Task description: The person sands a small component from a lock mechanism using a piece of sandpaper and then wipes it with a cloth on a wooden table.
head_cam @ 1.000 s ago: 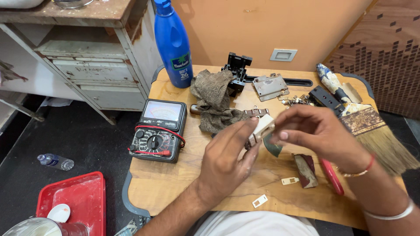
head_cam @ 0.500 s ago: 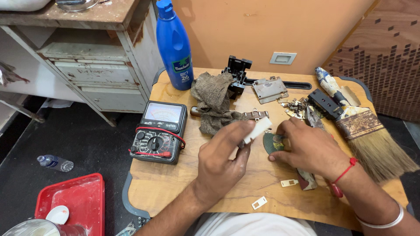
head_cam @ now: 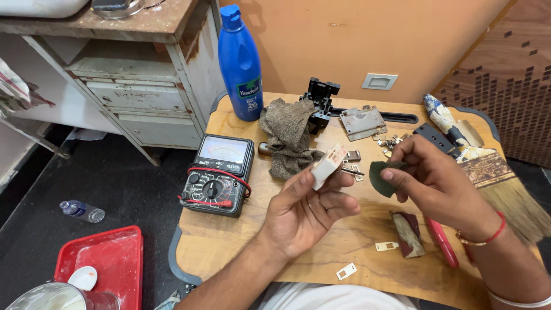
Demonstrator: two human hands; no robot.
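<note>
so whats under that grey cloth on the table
A dark rod-like end pokes out at the left edge of the grey cloth, and a black bracket part sits behind it. The rest beneath is covered.

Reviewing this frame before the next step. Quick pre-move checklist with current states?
1. Left hand grips white block: ok.
2. Right hand pinches dark green piece: ok.
3. Block and piece apart, not touching: ok.
4. Block contacts facing the piece: cannot tell.
5. Multimeter on table, leads wrapped round it: ok.
6. Small metal tabs lie near table edge: not ok.
</note>
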